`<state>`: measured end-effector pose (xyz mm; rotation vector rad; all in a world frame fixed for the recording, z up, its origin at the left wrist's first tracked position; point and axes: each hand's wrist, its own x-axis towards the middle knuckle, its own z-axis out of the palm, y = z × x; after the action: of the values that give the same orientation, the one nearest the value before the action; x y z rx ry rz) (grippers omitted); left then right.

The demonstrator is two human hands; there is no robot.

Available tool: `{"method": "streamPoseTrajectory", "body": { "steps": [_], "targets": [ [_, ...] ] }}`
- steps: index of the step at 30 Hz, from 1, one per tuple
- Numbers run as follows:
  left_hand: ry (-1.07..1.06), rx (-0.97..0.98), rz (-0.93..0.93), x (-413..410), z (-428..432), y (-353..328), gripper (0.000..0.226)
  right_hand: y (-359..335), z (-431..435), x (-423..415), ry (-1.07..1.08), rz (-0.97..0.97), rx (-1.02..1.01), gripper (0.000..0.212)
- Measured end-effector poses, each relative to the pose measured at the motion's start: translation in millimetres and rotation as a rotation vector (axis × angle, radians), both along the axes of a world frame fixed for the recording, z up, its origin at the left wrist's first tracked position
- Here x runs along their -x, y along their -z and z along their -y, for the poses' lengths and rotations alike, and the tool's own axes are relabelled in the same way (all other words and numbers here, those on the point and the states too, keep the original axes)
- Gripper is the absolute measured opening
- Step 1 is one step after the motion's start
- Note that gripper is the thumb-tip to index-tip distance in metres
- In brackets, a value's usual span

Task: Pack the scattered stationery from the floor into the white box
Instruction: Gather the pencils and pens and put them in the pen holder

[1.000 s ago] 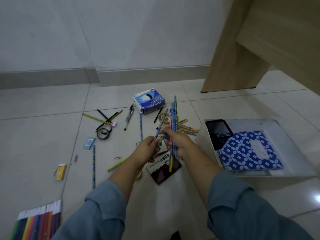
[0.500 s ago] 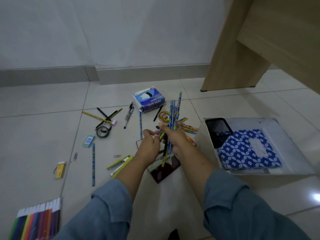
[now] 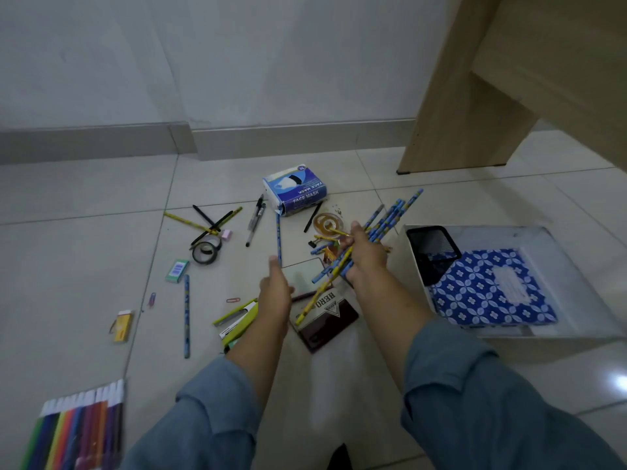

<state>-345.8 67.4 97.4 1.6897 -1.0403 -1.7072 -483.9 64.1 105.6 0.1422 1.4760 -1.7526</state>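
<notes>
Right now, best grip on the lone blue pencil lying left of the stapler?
Pinch the blue pencil mid-shaft from above, fingers closing from its left and right. It lies flat, running near to far on bare tile, with clear floor on both long sides.

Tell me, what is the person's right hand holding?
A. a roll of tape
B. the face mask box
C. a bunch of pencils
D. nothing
C: the right hand is closed around a bunch of pencils, their tips fanning up toward the white box.

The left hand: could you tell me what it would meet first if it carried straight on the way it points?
Probably the single blue pencil lying just beyond the left hand; depth is unclear.
</notes>
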Motion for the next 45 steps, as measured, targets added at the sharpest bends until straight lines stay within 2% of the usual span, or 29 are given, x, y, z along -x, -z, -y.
{"method": "streamPoseTrajectory", "body": {
  "steps": [2,4,5,9,12,15,18,22,25,28,30,34,38,41,45],
  "targets": [
    [-0.132,-0.330,-0.291,0,-9,0,0.076,2,2,-3,0.007,-0.018,-0.013,0.024],
    [-0.266,-0.471,-0.490,2,-14,0,0.082,6,2,-6,0.029,-0.011,-0.029,0.026],
    [-0.317,-0.481,-0.520,2,-15,-1,0.085,6,1,-5,0.062,-0.019,-0.037,0.024],
    [-0.427,-0.430,-0.457,-2,-15,-5,0.086,4,-1,9,0.200,-0.117,-0.073,0.023],
    [-0.443,-0.390,-0.445,4,-19,-5,0.081,5,-2,13,0.219,-0.185,-0.107,0.023],
    [-0.461,-0.358,-0.405,13,-19,-6,0.078,3,-5,3,0.110,-0.094,-0.073,0.023],
    [-0.504,-0.330,-0.396,19,-11,-4,0.075,2,-11,-18,-0.089,-0.012,-0.069,0.027],
    [-0.461,-0.319,-0.468,32,-9,-6,0.078,6,-20,-44,-0.164,0.098,0.074,0.029],
    [-0.337,-0.305,-0.517,46,-11,-14,0.078,-2,-26,-34,-0.190,0.019,0.071,0.036],
    [-0.072,-0.199,-0.542,70,-15,-30,0.076,-25,-29,2,-0.107,-0.106,0.157,0.036],
    [0.075,-0.049,-0.462,90,-16,-47,0.064,-43,-34,38,-0.009,-0.265,0.185,0.031],
    [0.326,0.235,-0.319,125,-18,-56,0.055,-56,-53,109,0.178,-0.542,0.121,0.026],
    [0.584,0.355,-0.212,149,-36,-41,0.052,-38,-59,138,0.125,-0.689,0.015,0.025],
    [0.638,0.358,-0.187,162,-45,-33,0.052,-24,-54,144,0.063,-0.707,0.003,0.023],
    [0.615,0.281,-0.325,171,-45,-28,0.051,-15,-53,145,0.043,-0.684,0.018,0.017]
  ]
}}
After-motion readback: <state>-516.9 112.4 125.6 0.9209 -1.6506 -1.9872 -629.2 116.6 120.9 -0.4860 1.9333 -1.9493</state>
